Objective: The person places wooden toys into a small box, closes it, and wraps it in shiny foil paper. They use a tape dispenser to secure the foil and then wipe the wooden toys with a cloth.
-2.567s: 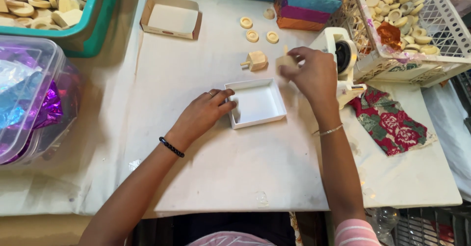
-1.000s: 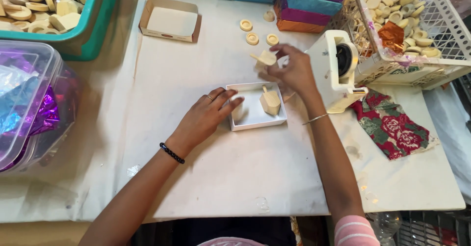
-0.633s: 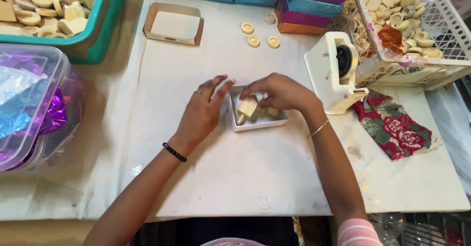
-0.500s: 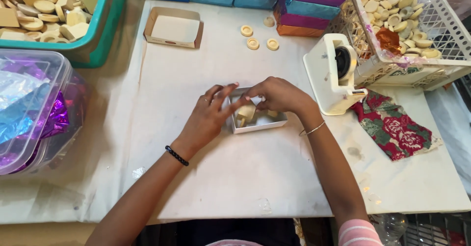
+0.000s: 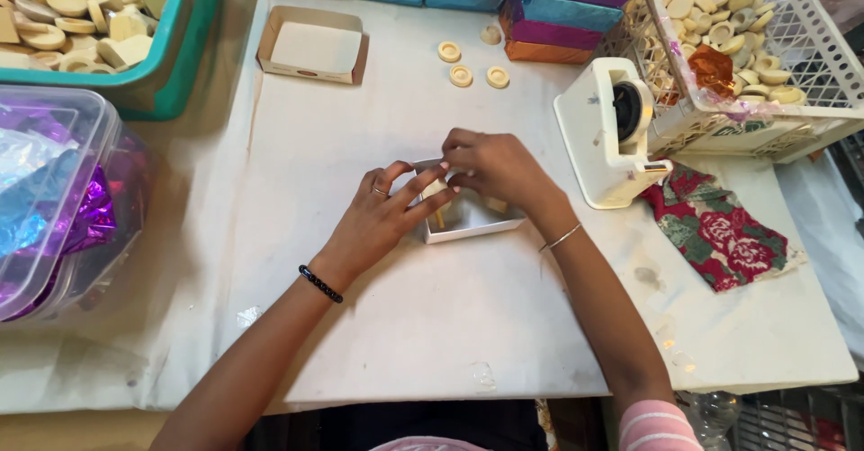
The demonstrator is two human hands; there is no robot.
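- At the centre of the table (image 5: 450, 343), I see both hands meeting over a small white box (image 5: 468, 226).
- The left hand (image 5: 378, 221) rests against the box's left wall, fingers stretched out and pressing on a pale wooden piece (image 5: 436, 189) at the box's rim; they are not curled shut.
- The right hand (image 5: 495, 167) covers the far side of the box, fingertips pinching the same piece from above.
- A second pale piece (image 5: 497, 205) lies inside the box, partly hidden under the right hand.
- Step in hand, as I judge it: seating the held piece in the box beside the other one.
- The next move calls for a level, gentle push, with the left hand bracing the box so it does not slide.
- Three small pale rings (image 5: 461, 76) lie well apart, farther up the table.
- A white tape dispenser (image 5: 605, 131) stands just right of the right wrist, near a flowered cloth (image 5: 720, 230).
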